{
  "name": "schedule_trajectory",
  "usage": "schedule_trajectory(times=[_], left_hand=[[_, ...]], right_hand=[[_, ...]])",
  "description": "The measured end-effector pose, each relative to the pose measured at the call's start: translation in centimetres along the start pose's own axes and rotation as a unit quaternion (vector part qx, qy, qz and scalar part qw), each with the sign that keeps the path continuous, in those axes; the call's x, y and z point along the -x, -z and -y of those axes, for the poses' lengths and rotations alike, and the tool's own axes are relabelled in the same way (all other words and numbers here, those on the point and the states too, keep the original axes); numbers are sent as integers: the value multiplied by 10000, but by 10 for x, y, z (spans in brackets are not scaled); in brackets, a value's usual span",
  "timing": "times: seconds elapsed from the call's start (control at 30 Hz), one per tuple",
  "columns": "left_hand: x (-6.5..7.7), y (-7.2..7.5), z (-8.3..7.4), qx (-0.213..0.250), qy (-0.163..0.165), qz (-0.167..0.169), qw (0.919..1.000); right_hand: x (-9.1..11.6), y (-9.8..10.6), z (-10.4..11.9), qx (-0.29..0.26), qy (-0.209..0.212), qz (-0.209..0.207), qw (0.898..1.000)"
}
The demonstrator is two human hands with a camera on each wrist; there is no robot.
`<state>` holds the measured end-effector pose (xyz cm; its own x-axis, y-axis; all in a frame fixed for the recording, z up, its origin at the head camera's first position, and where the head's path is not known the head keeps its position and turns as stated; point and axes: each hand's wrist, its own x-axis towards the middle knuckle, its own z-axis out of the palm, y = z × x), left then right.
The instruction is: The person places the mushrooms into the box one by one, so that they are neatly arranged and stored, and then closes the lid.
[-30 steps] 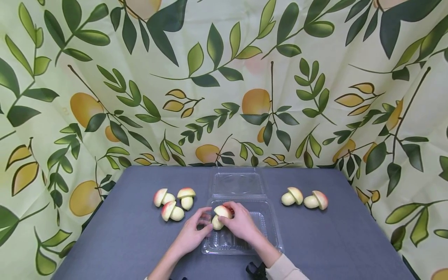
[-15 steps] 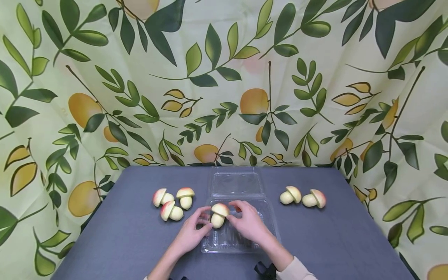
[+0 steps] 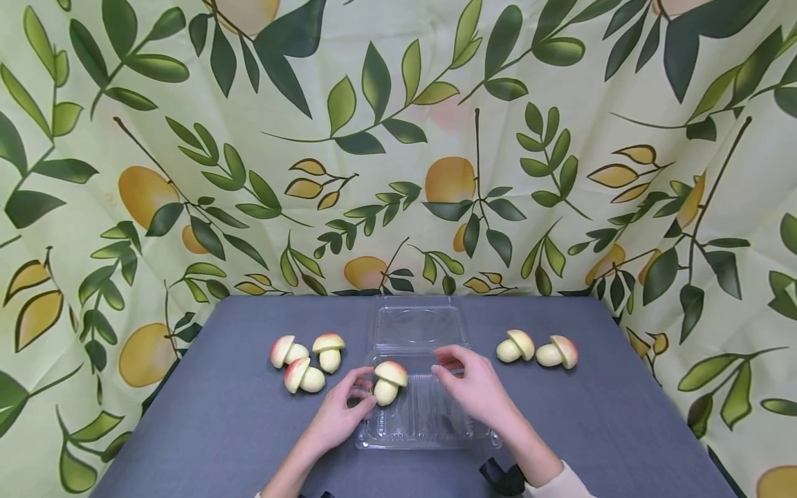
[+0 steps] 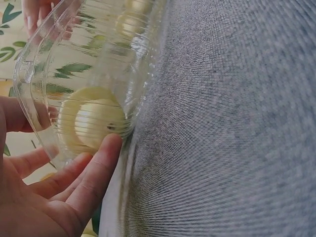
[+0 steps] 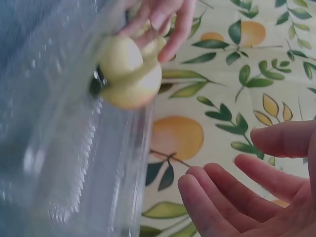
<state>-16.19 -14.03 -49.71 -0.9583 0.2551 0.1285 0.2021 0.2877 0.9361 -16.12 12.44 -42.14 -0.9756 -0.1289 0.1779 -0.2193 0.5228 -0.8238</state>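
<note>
Inside clear container (image 3: 429,415), mushroom (image 3: 387,391), left fingers (image 4: 97,177) alongside

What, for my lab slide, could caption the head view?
Right hand empty above an open clear container, left hand at its left side, one mushroom-shaped piece inside.

It's all clear, glossy plastic on the tray (image 3: 429,418), ribbed across its floor, and the far lid (image 3: 420,326) is just as shiny! Inside at left, a smooth mushroom-shaped piece (image 3: 387,389) with a soft sheen. Beneath, matt grey tablecloth (image 3: 218,422), visibly woven; far side, creased, printed fabric backdrop (image 3: 398,159).
</note>
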Motion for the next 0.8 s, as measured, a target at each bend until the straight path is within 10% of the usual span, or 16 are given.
schedule_trajectory(times=[0.8], left_hand=[[0, -1, 0, 209, 90, 56, 9997]], right_hand=[[-9, 71, -35, 843, 69, -872, 9926]])
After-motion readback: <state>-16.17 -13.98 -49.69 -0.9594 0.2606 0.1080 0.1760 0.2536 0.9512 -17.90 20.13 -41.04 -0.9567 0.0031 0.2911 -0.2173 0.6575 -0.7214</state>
